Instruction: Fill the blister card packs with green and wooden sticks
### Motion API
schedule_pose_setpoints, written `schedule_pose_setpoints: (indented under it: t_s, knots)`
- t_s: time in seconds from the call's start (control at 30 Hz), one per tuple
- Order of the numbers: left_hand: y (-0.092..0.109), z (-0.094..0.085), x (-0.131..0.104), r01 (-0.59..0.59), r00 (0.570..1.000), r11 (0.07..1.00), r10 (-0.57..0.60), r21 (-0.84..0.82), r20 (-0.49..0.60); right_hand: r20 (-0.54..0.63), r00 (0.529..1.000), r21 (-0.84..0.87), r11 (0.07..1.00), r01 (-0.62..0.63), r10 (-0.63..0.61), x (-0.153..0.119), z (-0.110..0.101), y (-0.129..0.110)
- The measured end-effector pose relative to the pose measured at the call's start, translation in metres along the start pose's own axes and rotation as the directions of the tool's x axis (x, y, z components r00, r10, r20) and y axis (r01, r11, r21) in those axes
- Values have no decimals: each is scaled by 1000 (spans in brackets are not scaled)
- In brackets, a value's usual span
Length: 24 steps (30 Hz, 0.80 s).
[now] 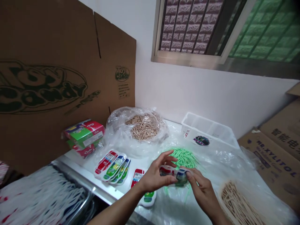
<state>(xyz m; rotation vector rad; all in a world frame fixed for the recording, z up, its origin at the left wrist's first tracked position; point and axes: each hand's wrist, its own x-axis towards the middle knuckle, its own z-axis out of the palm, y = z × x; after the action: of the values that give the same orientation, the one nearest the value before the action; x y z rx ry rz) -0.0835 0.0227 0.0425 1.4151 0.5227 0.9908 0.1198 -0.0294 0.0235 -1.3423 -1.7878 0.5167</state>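
Head view: glossy red-blue-green printed piece (181,177), held on the near side of the mint-green thin-stick pile (184,158)
Piece's feel: probably light, bendable, slick
Left hand (153,173): half-curled, gripping one end
Right hand (202,184): pinching the other
Piece's hold: edges

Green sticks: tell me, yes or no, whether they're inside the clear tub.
No, the green sticks lie heaped in front of the clear tub.

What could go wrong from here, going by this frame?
The packaging, held between the left hand and right hand, might slip and drop onto the green sticks close by.

In this view the left wrist overlaps loose bottle-shaped cards near the front edge of the table, so a brush could knock one off.
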Motion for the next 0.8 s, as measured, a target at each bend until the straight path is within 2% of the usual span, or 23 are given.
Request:
schedule_pose_setpoints:
  t_s: [0.13, 0.2, 0.33, 0.4, 0.47, 0.57, 0.73, 0.8]
  knots:
    - [3, -2, 1, 88, 996, 995, -89, -54, -29, -14, 1000, -14, 1000, -2, 2, 3, 5, -5]
    - [2, -3, 2, 119, 989, 987, -128, -107, -77, -51, 997, 7, 999, -53, 53, 3, 6, -6]
    - [2, -8, 1, 71, 972, 985, -103, -157, -210, -102, 980, 70, 984, -167, 173, 3, 9, -6]
    - [3, -10, -2, 74, 978, 989, -97, -127, -187, -100, 975, 91, 977, -191, 200, 2, 10, -5]
    - [4, -10, -6, 103, 983, 994, -105, -17, -153, -116, 969, 121, 971, -206, 220, 2, 12, -6]
    - [3, -11, -10, 127, 973, 984, -100, 122, -207, -141, 966, 146, 969, -197, 218, 2, 14, -8]
    - [6, -12, -11, 110, 982, 991, -98, 70, -160, -129, 972, 132, 975, -180, 197, 1, 20, -9]
    - [6, -12, -10, 138, 972, 988, -122, 69, -200, -127, 974, 135, 976, -168, 186, 2, 23, -9]
